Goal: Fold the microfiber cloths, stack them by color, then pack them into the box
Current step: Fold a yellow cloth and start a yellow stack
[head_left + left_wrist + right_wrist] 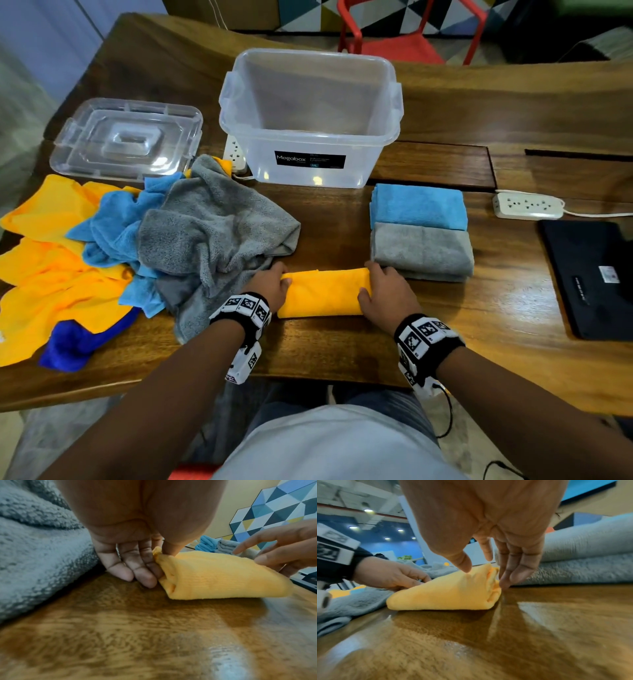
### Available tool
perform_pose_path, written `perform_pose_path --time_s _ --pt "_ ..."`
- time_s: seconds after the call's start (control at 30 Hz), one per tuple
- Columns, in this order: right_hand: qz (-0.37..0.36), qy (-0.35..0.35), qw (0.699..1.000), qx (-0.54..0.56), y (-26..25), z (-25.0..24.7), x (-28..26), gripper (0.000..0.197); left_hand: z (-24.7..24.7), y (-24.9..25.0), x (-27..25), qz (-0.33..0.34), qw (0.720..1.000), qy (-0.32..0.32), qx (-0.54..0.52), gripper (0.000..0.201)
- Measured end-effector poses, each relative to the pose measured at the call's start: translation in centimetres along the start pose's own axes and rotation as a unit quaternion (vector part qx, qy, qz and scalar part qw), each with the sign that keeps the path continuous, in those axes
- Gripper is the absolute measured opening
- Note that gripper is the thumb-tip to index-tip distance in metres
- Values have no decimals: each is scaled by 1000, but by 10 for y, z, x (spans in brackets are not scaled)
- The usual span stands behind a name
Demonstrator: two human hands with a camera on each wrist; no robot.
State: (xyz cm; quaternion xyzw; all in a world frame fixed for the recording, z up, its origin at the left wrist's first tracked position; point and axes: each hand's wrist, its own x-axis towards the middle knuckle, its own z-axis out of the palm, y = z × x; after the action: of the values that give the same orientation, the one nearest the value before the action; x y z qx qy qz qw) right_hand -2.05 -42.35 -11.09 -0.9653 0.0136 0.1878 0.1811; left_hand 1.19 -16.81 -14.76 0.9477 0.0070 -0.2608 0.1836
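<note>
**Both hands on a folded yellow cloth at the near edge of the bench**

A folded yellow cloth (pixel 323 293) lies flat on the wooden bench (pixel 479 308), at 6 o'clock from the clear box (pixel 310 120). The left hand (pixel 270 284) has its grip closed on the cloth's left end, thumb on top and fingers (pixel 137 569) against the edge. The right hand (pixel 387 291) sits at the right end with its grip loose: the thumb touches the top, the fingers (pixel 513 566) point down beside the edge, nearly straight.

At 3 o'clock from the cloth sits a folded grey stack (pixel 423 251), touching a folded blue stack (pixel 419 205) just beyond it. At 9 o'clock lies a heap of unfolded cloths (pixel 137 240): grey, blue, yellow. The box stands open; its lid (pixel 126 137) lies at its 9 o'clock.
</note>
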Motion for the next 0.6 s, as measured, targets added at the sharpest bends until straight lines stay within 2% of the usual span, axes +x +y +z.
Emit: perform_pose_path --time_s 0.07,0.13,0.2,0.27,0.37,0.5,0.6 --pt "-16 39 999 -14 0 0 -5 55 0 0 -1 7 1000 15 11 28" --pt "-90 64 993 -34 -3 3 -9 51 0 0 -3 8 998 44 36 27" --pt "-185 51 979 -76 -7 11 -7 52 0 3 -3 36 995 69 61 25" --pt "-228 12 969 -95 -9 20 -1 55 -1 8 -3 73 991 69 89 28" --pt "-207 -46 974 -86 -8 28 10 54 -3 20 -2 85 991 18 103 39" --pt "-186 -24 980 -67 -12 24 21 45 -6 32 2 62 991 0 116 53" --pt "-147 -22 986 -79 -17 21 30 49 -10 37 5 70 987 -25 143 47"
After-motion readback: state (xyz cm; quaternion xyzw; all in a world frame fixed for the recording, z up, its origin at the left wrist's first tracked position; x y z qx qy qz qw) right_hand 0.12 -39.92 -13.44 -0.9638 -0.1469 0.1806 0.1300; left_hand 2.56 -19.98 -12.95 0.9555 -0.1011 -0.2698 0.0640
